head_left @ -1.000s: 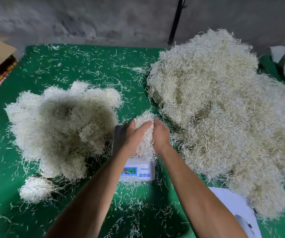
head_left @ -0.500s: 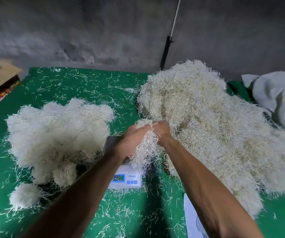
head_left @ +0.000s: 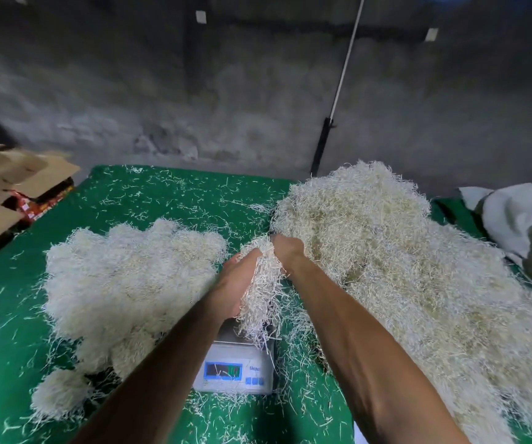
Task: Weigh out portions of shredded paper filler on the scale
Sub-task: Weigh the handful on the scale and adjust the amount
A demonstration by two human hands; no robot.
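A small grey digital scale (head_left: 234, 368) with a blue display sits on the green table (head_left: 168, 200) between two heaps of pale shredded paper. My left hand (head_left: 237, 282) and my right hand (head_left: 287, 251) hold a handful of shredded paper (head_left: 261, 293) between them, lifted just above the scale's platform, with strands hanging down onto it. The big loose heap (head_left: 402, 267) lies to the right, touching my right hand. On the left is a pile of rounded portions (head_left: 123, 283).
One separate small clump (head_left: 58, 394) lies at the near left. Loose strands are scattered over the green surface. Cardboard boxes (head_left: 15, 184) stand at the far left, a white sack (head_left: 520, 225) at the far right, and a pole (head_left: 338, 91) leans on the grey wall.
Both hands have lifted the handful higher off the scale and toward the big heap. The camera has tilted up, showing more wall.
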